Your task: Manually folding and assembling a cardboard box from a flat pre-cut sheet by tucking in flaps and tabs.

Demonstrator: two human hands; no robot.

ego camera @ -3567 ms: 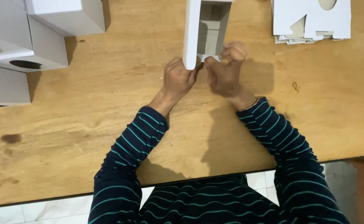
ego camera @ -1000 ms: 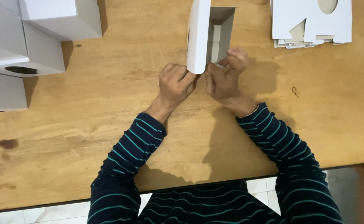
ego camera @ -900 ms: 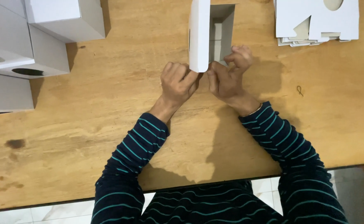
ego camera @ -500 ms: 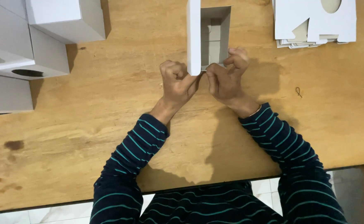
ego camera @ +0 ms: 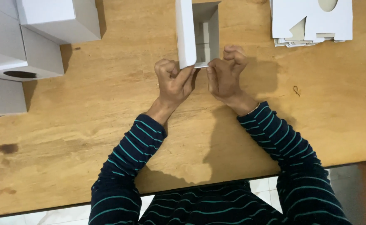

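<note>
A white cardboard box (ego camera: 186, 29), partly folded and open toward me, stands on the wooden table (ego camera: 87, 125) at the top centre. My left hand (ego camera: 172, 81) pinches its near left corner, thumb against the outer wall. My right hand (ego camera: 224, 71) grips the near right edge, fingers curled at the bottom flap. Grey inner flaps show inside the box. Both sleeves are dark with teal stripes.
Several finished white boxes (ego camera: 33, 37) are stacked at the top left, two with dark oval cut-outs. A pile of flat white box blanks (ego camera: 312, 21) lies at the top right. The table's near edge runs along the bottom, with tiled floor below.
The box and both hands have stayed in nearly the same place. My fingers have shifted slightly at the box's near end, and its inner flaps now sit a little more squared.
</note>
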